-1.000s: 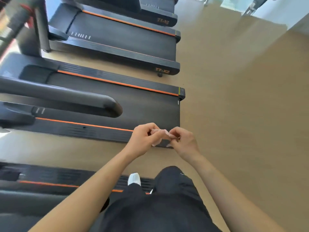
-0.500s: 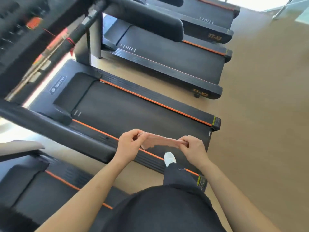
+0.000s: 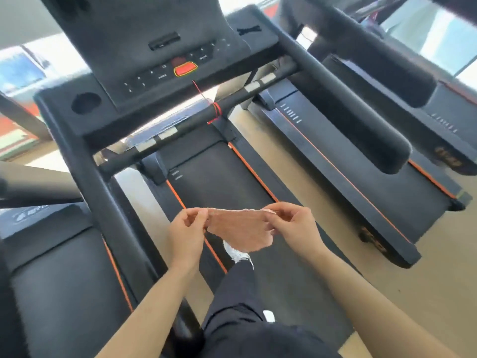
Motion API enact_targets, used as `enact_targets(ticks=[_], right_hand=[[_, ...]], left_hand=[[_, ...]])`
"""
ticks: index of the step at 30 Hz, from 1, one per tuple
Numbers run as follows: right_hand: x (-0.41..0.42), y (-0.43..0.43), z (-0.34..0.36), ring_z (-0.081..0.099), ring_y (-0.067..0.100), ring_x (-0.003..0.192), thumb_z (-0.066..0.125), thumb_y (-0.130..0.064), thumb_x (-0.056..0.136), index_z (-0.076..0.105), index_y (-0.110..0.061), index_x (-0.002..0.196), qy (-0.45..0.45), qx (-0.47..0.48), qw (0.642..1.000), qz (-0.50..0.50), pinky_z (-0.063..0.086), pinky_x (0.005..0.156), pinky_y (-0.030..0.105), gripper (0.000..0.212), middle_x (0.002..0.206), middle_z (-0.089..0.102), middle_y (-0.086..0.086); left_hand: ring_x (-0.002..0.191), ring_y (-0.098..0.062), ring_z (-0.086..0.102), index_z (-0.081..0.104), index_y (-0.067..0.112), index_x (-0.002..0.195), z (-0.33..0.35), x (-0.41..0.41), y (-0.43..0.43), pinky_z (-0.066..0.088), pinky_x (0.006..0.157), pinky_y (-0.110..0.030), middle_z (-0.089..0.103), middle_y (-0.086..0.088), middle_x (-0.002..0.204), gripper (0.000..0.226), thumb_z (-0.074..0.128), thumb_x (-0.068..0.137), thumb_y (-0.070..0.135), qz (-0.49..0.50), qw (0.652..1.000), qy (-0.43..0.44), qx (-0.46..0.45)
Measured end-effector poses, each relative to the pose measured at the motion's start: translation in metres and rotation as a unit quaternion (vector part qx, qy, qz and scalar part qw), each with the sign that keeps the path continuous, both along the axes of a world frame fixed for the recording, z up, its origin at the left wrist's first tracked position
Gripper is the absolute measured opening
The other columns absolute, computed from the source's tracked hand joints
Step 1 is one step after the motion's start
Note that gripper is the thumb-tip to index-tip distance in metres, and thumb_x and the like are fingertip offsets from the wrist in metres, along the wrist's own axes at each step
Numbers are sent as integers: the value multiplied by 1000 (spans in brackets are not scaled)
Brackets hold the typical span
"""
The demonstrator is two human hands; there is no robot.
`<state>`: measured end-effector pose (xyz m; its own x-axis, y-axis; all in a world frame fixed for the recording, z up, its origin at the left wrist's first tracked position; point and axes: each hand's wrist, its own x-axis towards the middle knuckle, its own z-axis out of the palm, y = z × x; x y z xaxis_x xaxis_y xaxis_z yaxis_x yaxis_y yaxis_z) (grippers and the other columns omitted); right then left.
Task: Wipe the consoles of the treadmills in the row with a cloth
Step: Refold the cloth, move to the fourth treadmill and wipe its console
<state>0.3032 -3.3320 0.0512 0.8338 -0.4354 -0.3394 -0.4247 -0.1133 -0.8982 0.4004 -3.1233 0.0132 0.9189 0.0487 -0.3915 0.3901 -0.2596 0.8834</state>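
Pink thin cloth (image 3: 240, 228), bunched small between your fingers a second ago, now hangs stretched out at lower centre. Your left hand (image 3: 187, 228) pinches its left corner and your right hand (image 3: 294, 228) pinches its right. Your view has lifted from the decks to the black plastic console (image 3: 160, 47) with its red button (image 3: 185, 69) at upper centre-left. Wiping looks ready to start but has not begun. You have one cloth, two hands, one console in plain view, and four black, orange-striped treadmills (image 3: 348, 182), each at least partly shown.
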Motion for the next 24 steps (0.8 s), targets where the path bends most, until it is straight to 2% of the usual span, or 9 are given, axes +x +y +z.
enact_targets(ticks=[2, 4, 8, 11, 13, 16, 20, 22, 24], right_hand=[[52, -2, 6, 69, 18, 71, 68, -6, 93, 79, -14, 90, -18, -4, 1000, 18, 60, 72, 40, 14, 82, 76, 7], [103, 1, 15, 68, 14, 69, 68, -3, 93, 79, -11, 92, -36, -4, 999, 30, 58, 68, 32, 13, 82, 77, 7], [187, 12, 46, 67, 16, 62, 69, 0, 92, 78, -9, 90, -81, 15, 995, 58, 59, 61, 27, 13, 74, 75, 8], [243, 20, 67, 69, 22, 67, 70, -1, 92, 77, -8, 92, -120, 23, 989, 85, 61, 68, 36, 9, 76, 74, 13], [277, 26, 80, 72, 28, 77, 71, -1, 92, 78, -15, 93, -159, 27, 982, 102, 62, 76, 42, 15, 84, 76, 12], [321, 39, 96, 74, 19, 98, 68, -1, 94, 76, -24, 106, -201, 9, 966, 164, 59, 90, 35, 27, 102, 79, -3], [371, 56, 108, 64, 8, 113, 68, -4, 92, 61, -35, 135, -242, -109, 925, 271, 50, 98, 22, 54, 121, 71, -13], [397, 61, 114, 52, 0, 123, 70, -3, 89, 52, -38, 140, -276, -184, 888, 318, 40, 102, 12, 65, 129, 64, -13], [426, 62, 117, 43, 0, 131, 70, -4, 88, 46, -37, 144, -305, -239, 854, 347, 36, 109, 15, 69, 134, 58, -15]], left_hand=[[87, -13, 72, 73, 26, 89, -1, 40, -7, 59, 84, -39, 76, 5, 86, 8, 68, 95, 25, 34, 999, -31, -11], [81, -1, 65, 69, 30, 86, 4, 77, -8, 52, 78, -29, 72, 9, 85, 10, 68, 95, 27, 54, 997, -61, -4], [76, -3, 63, 67, 32, 84, 23, 135, 0, 49, 74, -22, 70, 10, 81, 13, 69, 95, 26, 95, 991, -98, -5], [76, -8, 64, 69, 29, 87, 37, 171, 9, 47, 70, -15, 70, 8, 79, 10, 68, 96, 24, 137, 983, -123, -4], [78, -11, 67, 70, 27, 89, 47, 195, 16, 49, 71, -16, 72, 7, 80, 8, 69, 96, 24, 163, 976, -143, -15], [79, -6, 68, 71, 25, 88, 58, 233, 25, 51, 72, -16, 73, 11, 80, 7, 71, 95, 23, 195, 967, -161, -33], [74, 3, 64, 72, 24, 86, 74, 277, 32, 46, 66, -8, 72, 13, 79, 8, 72, 94, 21, 200, 962, -184, -4], [76, -1, 65, 73, 23, 87, 80, 295, 33, 49, 68, -10, 72, 10, 81, 7, 72, 94, 24, 198, 961, -193, 3], [81, -6, 67, 74, 23, 90, 86, 314, 34, 52, 76, -17, 73, 8, 85, 6, 72, 93, 27, 199, 959, -200, 6]])
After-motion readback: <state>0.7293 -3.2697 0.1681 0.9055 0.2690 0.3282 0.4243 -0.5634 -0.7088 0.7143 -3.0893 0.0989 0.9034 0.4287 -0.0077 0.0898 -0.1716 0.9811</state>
